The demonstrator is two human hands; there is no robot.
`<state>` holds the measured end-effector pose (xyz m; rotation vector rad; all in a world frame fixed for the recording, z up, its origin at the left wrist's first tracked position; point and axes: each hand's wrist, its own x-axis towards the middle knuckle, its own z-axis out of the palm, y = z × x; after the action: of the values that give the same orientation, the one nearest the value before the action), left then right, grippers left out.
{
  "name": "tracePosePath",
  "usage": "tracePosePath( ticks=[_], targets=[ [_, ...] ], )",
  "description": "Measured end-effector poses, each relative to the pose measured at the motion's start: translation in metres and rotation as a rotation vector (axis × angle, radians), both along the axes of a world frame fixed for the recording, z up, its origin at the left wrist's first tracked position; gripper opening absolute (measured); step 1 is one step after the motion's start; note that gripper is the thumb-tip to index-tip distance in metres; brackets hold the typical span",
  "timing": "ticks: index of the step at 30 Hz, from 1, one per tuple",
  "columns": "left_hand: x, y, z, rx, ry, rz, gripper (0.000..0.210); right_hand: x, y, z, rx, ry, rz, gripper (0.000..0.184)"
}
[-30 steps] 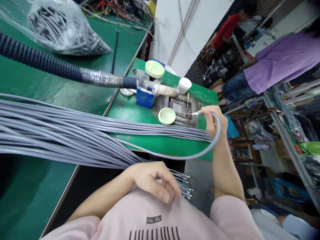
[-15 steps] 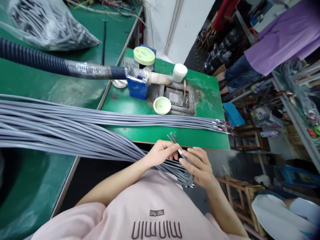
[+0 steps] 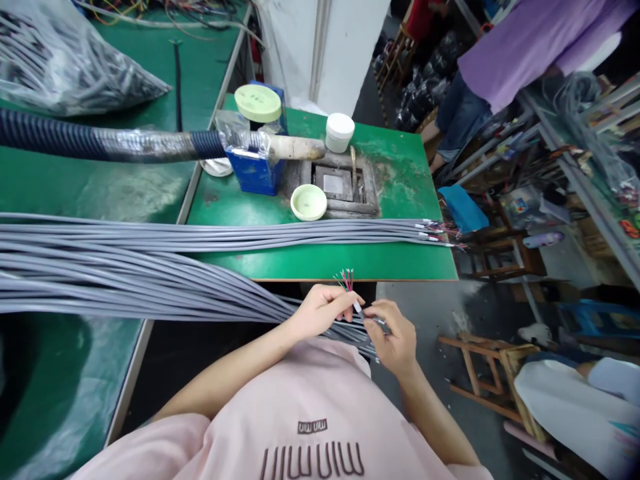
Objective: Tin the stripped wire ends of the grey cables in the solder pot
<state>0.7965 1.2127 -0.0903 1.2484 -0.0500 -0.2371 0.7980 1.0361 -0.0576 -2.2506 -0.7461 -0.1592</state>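
Observation:
My left hand (image 3: 320,310) and my right hand (image 3: 393,337) meet just below the green table's front edge, both pinching the end of one grey cable (image 3: 357,308). Its stripped coloured wires (image 3: 345,277) fan upward from between my fingers. More cable ends hang under my hands off the thick grey cable bundle (image 3: 125,280), which runs in from the left across the table. A second layer of grey cables (image 3: 310,235) lies flat on the table, its stripped ends reaching the right edge.
A solder pot (image 3: 334,183) is set in the green table (image 3: 405,193), with a pale green lid (image 3: 309,202), a blue box (image 3: 255,172), a white jar (image 3: 339,132) and a corrugated hose (image 3: 100,143) nearby. A person in purple (image 3: 520,47) stands at right by shelving.
My right hand left the solder pot, where it held a cable end, and came down to join my left hand on another cable end. The view has shifted.

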Motion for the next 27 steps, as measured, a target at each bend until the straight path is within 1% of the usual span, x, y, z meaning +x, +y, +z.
tracePosePath(
  ticks=[2,4,7,14,22,27],
  targets=[
    [-0.0006,-0.0003,-0.0004,-0.007,0.007,-0.013,0.049,-0.0028,0.0025,-0.0015,0.012,0.105,-0.034,0.009],
    [-0.0011,-0.0007,-0.0008,-0.018,0.019,-0.021,0.047,-0.0049,0.003,-0.0037,0.038,0.187,-0.049,0.009],
    [-0.0016,-0.0024,-0.0012,-0.032,0.039,-0.01,0.046,-0.0068,0.001,-0.0064,0.066,0.246,-0.037,0.009],
    [-0.0031,-0.0064,-0.0025,-0.048,0.077,0.023,0.046,-0.0101,-0.001,-0.0067,0.067,0.313,-0.011,0.013],
    [-0.0041,-0.0053,-0.0001,-0.072,0.112,0.023,0.044,-0.0105,0.0004,-0.0048,0.067,0.325,0.002,0.013],
    [0.0,-0.0064,0.0007,-0.091,0.114,0.012,0.044,-0.007,0.0004,-0.0044,0.074,0.322,0.002,0.012]
  ],
)
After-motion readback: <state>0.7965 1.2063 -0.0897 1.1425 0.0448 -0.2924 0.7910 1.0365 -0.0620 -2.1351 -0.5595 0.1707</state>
